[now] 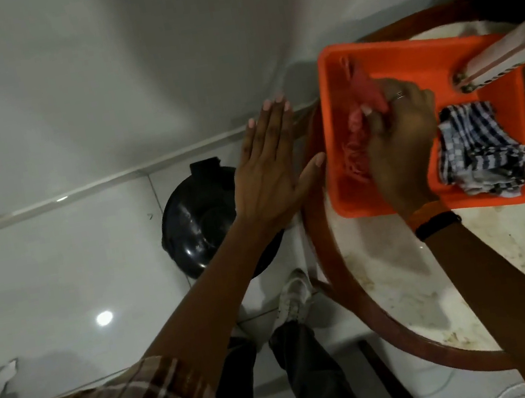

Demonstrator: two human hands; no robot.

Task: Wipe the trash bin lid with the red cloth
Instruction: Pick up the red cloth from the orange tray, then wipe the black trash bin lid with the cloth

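Observation:
A black round trash bin with a glossy domed lid point(193, 220) stands on the tiled floor beside the round table. My left hand point(270, 169) hovers flat above the bin's right side, fingers spread, holding nothing. My right hand point(401, 144) reaches into the orange tray point(410, 52) on the table and closes on the red cloth point(364, 88), which is bunched and blurred in the tray's left half. Part of the cloth is hidden under my fingers.
A blue-and-white checked cloth point(478, 148) lies in the tray's right half. A pale spray-bottle-like object point(507, 53) pokes in over the tray's far right. The round table point(406, 279) has a wooden rim. My white shoe point(293, 298) stands next to the bin. The wall is close behind.

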